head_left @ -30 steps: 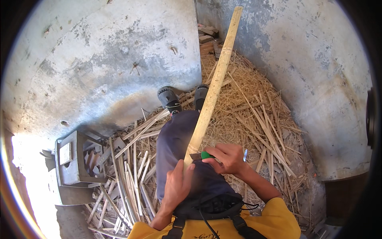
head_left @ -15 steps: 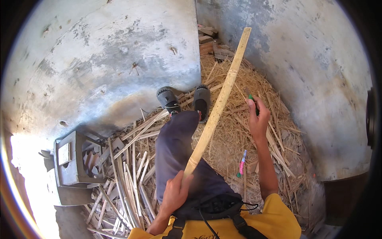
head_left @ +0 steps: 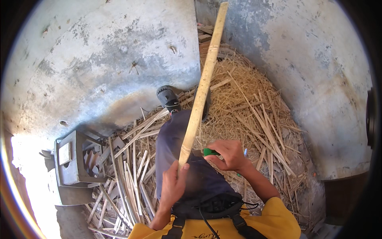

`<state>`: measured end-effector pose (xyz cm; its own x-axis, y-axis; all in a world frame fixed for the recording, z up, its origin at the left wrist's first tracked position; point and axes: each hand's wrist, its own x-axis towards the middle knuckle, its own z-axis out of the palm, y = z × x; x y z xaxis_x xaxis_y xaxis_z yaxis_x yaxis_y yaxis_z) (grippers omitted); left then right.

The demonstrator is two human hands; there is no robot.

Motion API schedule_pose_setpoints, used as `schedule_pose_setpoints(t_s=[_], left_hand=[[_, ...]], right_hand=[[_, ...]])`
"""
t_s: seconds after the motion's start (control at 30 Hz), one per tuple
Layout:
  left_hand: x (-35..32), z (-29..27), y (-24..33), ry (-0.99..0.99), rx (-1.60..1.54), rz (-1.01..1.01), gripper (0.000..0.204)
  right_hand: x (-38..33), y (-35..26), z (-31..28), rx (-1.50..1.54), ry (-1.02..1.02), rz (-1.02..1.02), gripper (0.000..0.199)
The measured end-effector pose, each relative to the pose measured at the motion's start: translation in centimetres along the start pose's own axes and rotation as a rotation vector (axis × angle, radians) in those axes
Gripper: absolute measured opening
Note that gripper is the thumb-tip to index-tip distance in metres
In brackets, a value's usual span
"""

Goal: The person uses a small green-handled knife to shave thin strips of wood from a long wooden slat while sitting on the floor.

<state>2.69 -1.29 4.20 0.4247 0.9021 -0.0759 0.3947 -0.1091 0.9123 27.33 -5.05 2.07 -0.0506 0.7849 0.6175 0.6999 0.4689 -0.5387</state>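
Left hand (head_left: pixel 172 186) tight round bamboo strip (head_left: pixel 202 91), right hand (head_left: pixel 230 154) round green-handled knife (head_left: pixel 210 152), straw (head_left: pixel 229 91) and sticks (head_left: pixel 126 184) below.

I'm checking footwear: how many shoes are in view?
2: the left shoe is near the wall; the right shoe is partly hidden behind the bamboo strip in the left hand. The shavings could hide others.

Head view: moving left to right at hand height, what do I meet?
Box, loose sticks, left hand, bamboo strip, green-handled knife, right hand.
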Motion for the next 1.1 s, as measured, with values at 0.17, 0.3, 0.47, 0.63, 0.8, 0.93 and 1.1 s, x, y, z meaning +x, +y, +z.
schedule_pose_setpoints(t_s=[0.17,0.3,0.47,0.63,0.8,0.93,1.1], left_hand=[[-0.6,-0.1,-0.4,-0.069,-0.005,0.046,0.030],[-1.0,-0.3,-1.0,-0.086,0.028,0.066,0.029],[-1.6,-0.5,-1.3,-0.108,0.053,0.088,0.027],[-1.9,-0.7,-1.0,-0.116,0.071,0.068,0.026],[-2.0,-1.0,-1.0,-0.114,0.078,0.001,0.024],[-2.1,-0.9,-1.9,-0.100,0.123,0.033,0.029],[-2.8,-0.8,-3.3,-0.087,0.157,0.037,0.035]], right_hand=[[0.7,0.9,0.0,-0.003,0.097,0.058,0.030],[1.4,1.3,-0.7,-0.032,0.148,0.062,0.031],[2.1,2.2,-2.4,-0.072,0.207,0.125,0.030],[3.1,3.7,-3.5,-0.145,0.237,0.055,0.031],[4.2,4.7,-3.4,-0.179,0.238,0.019,0.031],[5.2,8.2,-3.9,-0.185,0.279,0.141,0.035],[6.6,13.4,-5.7,-0.323,0.365,0.105,0.036]])
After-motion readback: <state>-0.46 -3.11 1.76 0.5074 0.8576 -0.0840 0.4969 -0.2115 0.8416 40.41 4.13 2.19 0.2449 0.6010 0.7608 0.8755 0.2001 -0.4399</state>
